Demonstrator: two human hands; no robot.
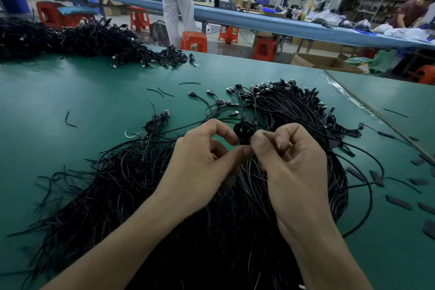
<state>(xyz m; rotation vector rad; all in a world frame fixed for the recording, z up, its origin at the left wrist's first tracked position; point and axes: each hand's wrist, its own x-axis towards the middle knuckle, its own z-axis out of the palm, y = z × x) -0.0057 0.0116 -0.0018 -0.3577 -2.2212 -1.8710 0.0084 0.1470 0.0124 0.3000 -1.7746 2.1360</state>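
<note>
Left hand: the left hand (202, 160) is hovering over the middle of the surface, its thumb and forefinger curling in to pinch the small coiled cable (243, 132) from the left side.
Right hand: the right hand (289, 160) is sitting just beside the left one, its fingers curling inward and its fingertips (257, 140) pinching the same coil from the right.
Coiled cable: a small black bundle is being held up between the two hands, above the big heap and clear of the surface.
Big heap: a large spread of loose black cables (235, 207) is lying under both forearms, running from the near edge toward the middle, with plug ends (270, 88) fanning out along its far right side.
Surface: the green surface (82, 106) is carrying everything; short black wire offcuts (162, 92) are lying on its bare part to the far left of the hands.
Far pile: a second mound of black cables (70, 40) is sitting at the far left of the surface, well apart from the hands.
Right edge: small flat black pieces (399, 202) are lying scattered on the near right.
Background: orange stools (194, 41) are standing beyond the surface, a person in white trousers (176, 7) is standing at a long blue bench (282, 21), and another person (412, 13) is bending over at the far right.
</note>
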